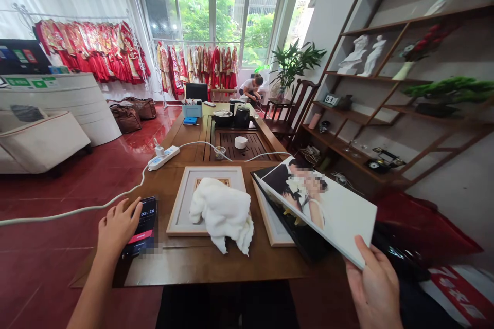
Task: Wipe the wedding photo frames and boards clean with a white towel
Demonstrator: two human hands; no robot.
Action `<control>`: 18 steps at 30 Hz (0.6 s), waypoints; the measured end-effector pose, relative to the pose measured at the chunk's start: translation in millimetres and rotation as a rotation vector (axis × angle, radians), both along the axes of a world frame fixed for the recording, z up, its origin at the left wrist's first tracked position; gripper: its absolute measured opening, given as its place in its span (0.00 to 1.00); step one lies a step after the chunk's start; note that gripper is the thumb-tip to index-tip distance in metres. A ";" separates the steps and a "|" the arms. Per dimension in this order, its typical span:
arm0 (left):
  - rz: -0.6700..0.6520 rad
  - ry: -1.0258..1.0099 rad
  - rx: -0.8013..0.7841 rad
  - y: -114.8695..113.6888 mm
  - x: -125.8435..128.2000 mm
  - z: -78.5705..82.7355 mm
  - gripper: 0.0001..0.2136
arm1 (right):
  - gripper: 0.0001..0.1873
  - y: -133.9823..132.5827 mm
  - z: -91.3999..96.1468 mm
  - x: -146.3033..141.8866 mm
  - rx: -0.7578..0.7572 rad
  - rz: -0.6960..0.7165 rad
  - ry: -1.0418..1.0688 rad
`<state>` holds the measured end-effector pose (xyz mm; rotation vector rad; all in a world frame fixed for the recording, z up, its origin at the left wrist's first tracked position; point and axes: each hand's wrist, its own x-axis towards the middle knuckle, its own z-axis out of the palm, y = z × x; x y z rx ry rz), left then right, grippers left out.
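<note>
My right hand [372, 277] grips the near corner of a white photo album [343, 205], thumb on top, with a picture of people on its cover. The album is tilted, partly over a black flat panel [304, 239] and a light wooden frame [276, 226] on the table's right side. My left hand [118, 226] has its fingers spread at the edge of a phone [143, 226] whose screen reads 03:26. Between my hands, a crumpled white cloth [224, 208] lies on another pale wooden picture frame [179, 216].
A white power strip [164, 158] with its cable crosses the wooden table [170, 264]. Further back are a tea tray [257, 150], a white cup [241, 142] and a black kettle [242, 116]. A person [252, 87] crouches near the window. Shelves [363, 77] stand right.
</note>
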<state>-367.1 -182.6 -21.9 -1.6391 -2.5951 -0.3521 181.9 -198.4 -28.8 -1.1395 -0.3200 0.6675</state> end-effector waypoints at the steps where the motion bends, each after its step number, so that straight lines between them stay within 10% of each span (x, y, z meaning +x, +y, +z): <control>1: -0.012 -0.019 -0.015 -2.3 -0.3 2.0 0.21 | 0.22 0.3 -1.1 0.2 -0.003 0.000 0.000; 18: -0.101 -0.204 0.107 -63.2 5.7 -21.1 0.20 | 0.24 5.5 -23.2 1.8 -0.035 -0.018 0.010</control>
